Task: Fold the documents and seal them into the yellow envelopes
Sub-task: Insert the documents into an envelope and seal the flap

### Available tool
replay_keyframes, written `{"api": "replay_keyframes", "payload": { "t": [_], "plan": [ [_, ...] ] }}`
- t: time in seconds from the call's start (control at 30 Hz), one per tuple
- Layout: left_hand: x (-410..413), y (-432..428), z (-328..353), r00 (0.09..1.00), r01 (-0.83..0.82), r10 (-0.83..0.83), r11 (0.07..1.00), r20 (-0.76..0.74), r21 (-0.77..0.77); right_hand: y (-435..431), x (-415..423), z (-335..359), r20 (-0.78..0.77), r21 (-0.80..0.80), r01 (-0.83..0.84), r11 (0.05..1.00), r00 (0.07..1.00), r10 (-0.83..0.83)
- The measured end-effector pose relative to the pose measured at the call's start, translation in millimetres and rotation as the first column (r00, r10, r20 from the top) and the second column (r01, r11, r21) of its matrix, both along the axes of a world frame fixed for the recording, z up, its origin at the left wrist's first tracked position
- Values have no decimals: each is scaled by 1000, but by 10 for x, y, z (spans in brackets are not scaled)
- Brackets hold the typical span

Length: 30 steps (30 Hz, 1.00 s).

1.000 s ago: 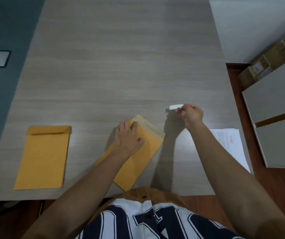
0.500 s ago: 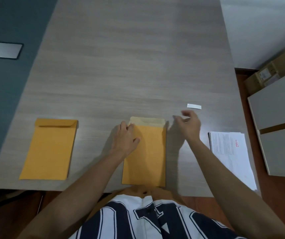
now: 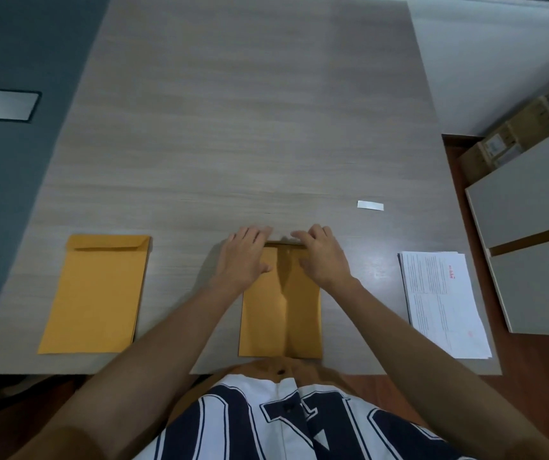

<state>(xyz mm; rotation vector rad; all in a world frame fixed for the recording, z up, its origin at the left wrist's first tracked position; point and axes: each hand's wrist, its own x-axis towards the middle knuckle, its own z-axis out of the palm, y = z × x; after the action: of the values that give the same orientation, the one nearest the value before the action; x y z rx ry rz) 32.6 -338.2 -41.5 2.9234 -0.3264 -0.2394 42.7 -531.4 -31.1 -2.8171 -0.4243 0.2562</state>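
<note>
A yellow envelope lies upright on the table in front of me. My left hand and my right hand both rest palm down on its top end, fingers over the flap, which is mostly hidden beneath them. A second yellow envelope lies flat at the left with its flap folded down. A stack of white printed documents sits at the right near the table's edge. A small white strip of paper lies on the table beyond my right hand.
The grey wood-grain table stretches far ahead. White cabinets and cardboard boxes stand at the right. A dark wall with a grey plate is at the left.
My right hand dropped the white strip on the table and came back to the envelope. The envelope was turned straight, and both hands now press on its flap end.
</note>
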Motion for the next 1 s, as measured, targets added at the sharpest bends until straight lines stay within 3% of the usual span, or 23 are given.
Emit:
{"api": "replay_keyframes", "payload": {
  "t": [0.23, 0.37, 0.47, 0.63, 1.0],
  "plan": [
    [-289, 230, -227, 985, 160, -149, 978, 89, -133, 134, -377, -80, -45, -87, -48, 995, 998, 45],
    [-337, 331, -203, 988, 157, -155, 973, 23, -170, 352, -432, -138, -102, -140, -147, 979, 986, 134],
    [-345, 365, -176, 980, 191, -195, 977, -31, -92, 419, -470, -206, -178, -283, -196, 939, 973, 149],
    [-371, 254, -126, 968, 250, -247, 967, -48, 58, 314, -465, -314, -179, -280, -226, 933, 967, 181],
    [-426, 172, -92, 976, 212, -201, 964, -86, 161, -349, -511, -193, -194, -343, -198, 918, 971, 136]
  ]
}}
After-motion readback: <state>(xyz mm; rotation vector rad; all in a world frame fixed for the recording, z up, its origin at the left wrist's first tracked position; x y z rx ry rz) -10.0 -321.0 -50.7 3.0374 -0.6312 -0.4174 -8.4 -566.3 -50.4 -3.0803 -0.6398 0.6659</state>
